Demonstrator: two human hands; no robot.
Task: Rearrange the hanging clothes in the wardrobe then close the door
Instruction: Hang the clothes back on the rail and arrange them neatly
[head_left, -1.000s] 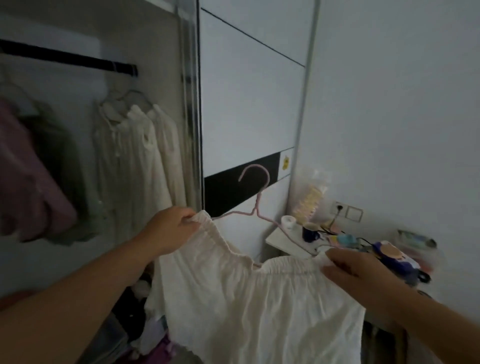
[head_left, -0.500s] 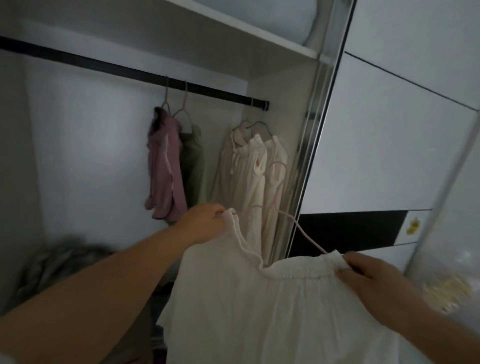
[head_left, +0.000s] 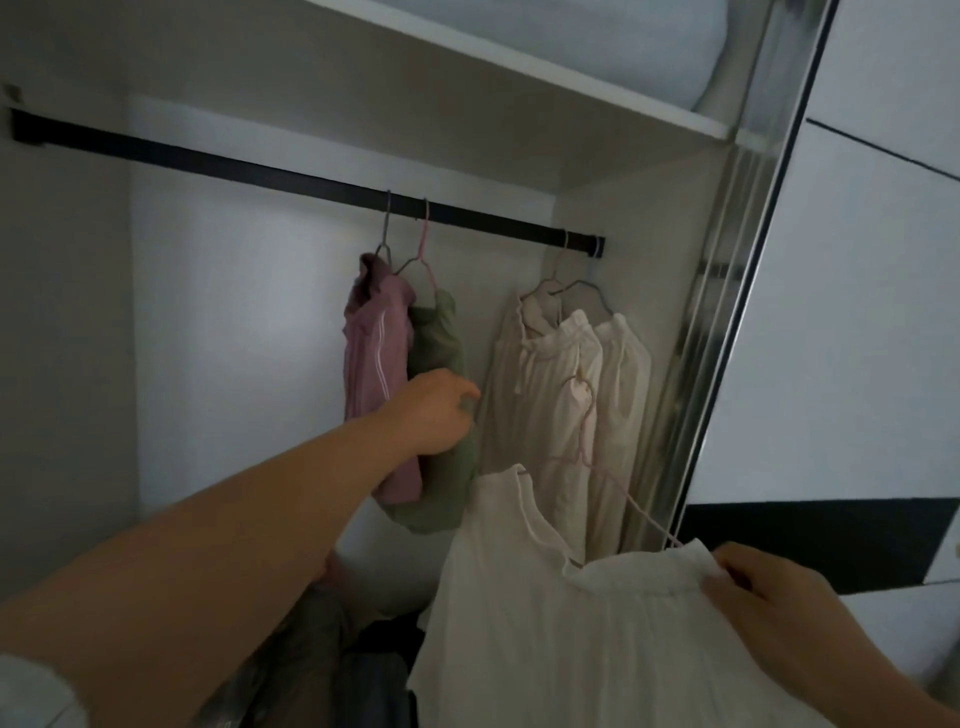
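Rod (head_left: 291, 174) ran nine-to-three overhead, twelve o'clock from both hands: left hand (head_left: 434, 413) gripped the green garment (head_left: 441, 358), nearer it; right hand (head_left: 774, 603) pinched the white top (head_left: 597, 634) on its hanger (head_left: 584, 415).

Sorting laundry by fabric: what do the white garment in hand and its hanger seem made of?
White garment: seemingly light woven cotton or linen, matte, with a gathered, crinkled edge. Pink hanger: thin and smooth, probably coated wire or plastic; the dim view leaves it open.
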